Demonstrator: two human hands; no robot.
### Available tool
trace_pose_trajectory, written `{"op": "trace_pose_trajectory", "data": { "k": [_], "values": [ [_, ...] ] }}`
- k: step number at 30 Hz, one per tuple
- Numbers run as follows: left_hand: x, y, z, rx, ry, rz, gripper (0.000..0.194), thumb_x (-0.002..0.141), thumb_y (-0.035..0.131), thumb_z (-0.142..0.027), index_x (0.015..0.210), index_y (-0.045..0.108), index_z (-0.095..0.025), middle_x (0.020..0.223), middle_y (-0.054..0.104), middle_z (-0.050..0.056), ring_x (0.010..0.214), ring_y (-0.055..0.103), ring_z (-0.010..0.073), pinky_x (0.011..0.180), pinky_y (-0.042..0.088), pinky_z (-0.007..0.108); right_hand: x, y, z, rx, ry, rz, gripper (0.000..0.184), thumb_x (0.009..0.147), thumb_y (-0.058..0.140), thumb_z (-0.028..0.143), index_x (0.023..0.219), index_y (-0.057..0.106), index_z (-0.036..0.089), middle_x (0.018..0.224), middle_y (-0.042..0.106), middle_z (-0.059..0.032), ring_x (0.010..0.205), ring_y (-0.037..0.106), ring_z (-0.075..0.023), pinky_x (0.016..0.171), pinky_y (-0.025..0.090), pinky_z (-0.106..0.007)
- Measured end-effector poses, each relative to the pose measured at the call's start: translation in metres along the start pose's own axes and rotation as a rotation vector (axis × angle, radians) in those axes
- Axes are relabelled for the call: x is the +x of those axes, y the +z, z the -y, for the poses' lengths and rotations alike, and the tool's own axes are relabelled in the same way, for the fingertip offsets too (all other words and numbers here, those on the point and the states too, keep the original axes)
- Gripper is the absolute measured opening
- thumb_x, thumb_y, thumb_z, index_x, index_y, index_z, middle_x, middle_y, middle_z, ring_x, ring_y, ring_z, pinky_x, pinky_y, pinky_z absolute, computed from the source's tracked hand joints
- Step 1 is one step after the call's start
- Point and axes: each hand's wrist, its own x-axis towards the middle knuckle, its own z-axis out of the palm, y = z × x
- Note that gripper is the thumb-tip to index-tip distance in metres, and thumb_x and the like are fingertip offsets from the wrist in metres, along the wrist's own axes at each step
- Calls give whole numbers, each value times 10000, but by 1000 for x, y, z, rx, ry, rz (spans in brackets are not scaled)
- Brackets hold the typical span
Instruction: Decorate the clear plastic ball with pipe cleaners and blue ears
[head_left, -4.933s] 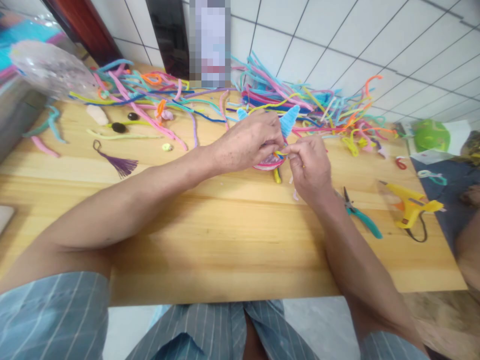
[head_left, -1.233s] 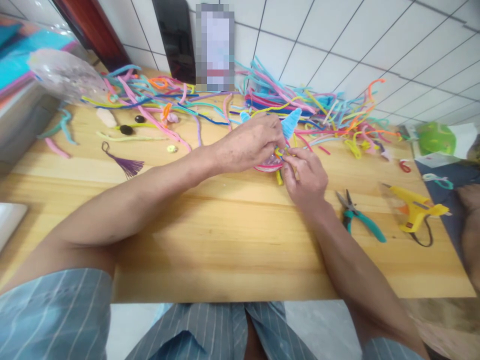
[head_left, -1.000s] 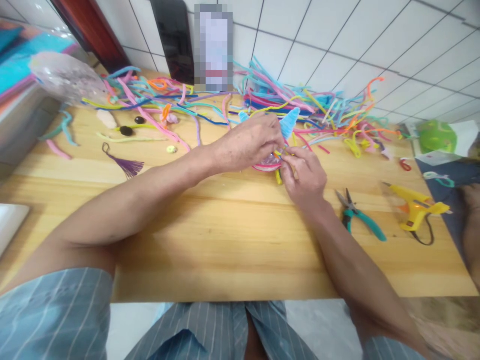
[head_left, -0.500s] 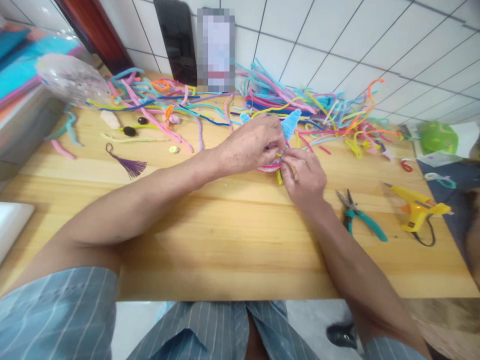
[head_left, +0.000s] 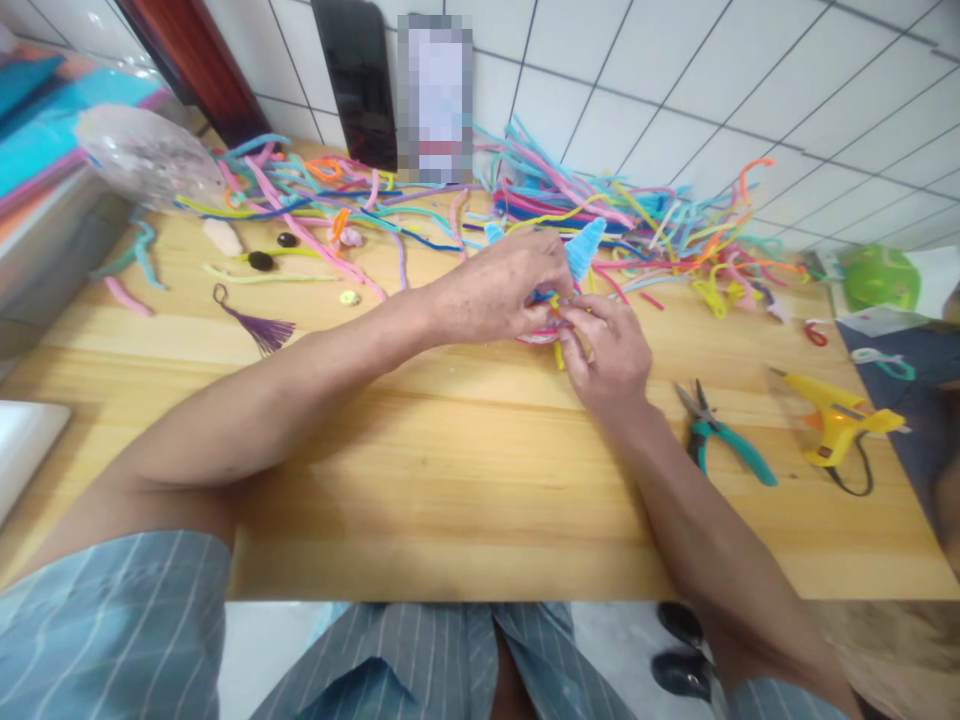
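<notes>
A pipe-cleaner figure [head_left: 586, 250] with pointed light-blue ears sits between my hands, largely covered by them. Pink, yellow and white parts show along its lower edge. My left hand [head_left: 517, 285] curls over its top and left side, fingers closed on it. From the right, my right hand [head_left: 607, 350] pinches at the figure's front, thumb and fingertips close to a small yellow piece [head_left: 555, 303]. The exact grip of the fingertips is too small to make out.
Many coloured pipe cleaners [head_left: 570, 185] line the wall. To the right lie teal-handled pliers [head_left: 724, 440] and a yellow glue gun [head_left: 836, 415]. A purple tassel [head_left: 259, 325] lies left. Two phones, one dark [head_left: 356, 85], lean on the tiles. A plastic bag [head_left: 146, 155] stands back left.
My right fingertips have shifted slightly at the figure's front, and a bit more of its blue and yellow parts shows between my hands. Both hands stay in nearly the same place.
</notes>
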Motion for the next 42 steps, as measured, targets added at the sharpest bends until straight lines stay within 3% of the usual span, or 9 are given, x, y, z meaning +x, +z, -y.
{"op": "trace_pose_trajectory", "data": {
  "k": [17,27,32,42],
  "values": [
    [-1,0,6,14,65,3,181,1102,607,-316,1148,769,-249,1227,784,110,1220,692,256,1053,559,462,7,-5,5,67,60,94,322,1061,657,256,1370,729,310,1265,767,-101,1122,744,-276,1002,637,-477],
    [1,-3,-1,55,32,36,144,1063,629,-234,1120,760,-219,1227,780,122,1229,688,276,1065,549,444,10,-6,9,34,46,106,307,1057,642,250,1349,733,273,1273,720,-127,1126,734,-272,989,643,-463],
    [1,-2,0,44,24,42,149,1041,641,-241,1112,772,-250,1233,789,109,1218,680,275,1086,556,460,11,-9,7,64,84,152,315,1050,655,277,1352,745,283,1288,723,-128,1163,727,-300,1017,635,-511],
    [-1,2,5,-9,26,1,179,1035,659,-235,1149,795,-257,1221,789,104,1252,704,300,1120,561,484,11,-12,4,117,62,96,351,1059,653,218,1407,669,259,1307,778,-127,1199,763,-291,988,670,-465]
  ]
}}
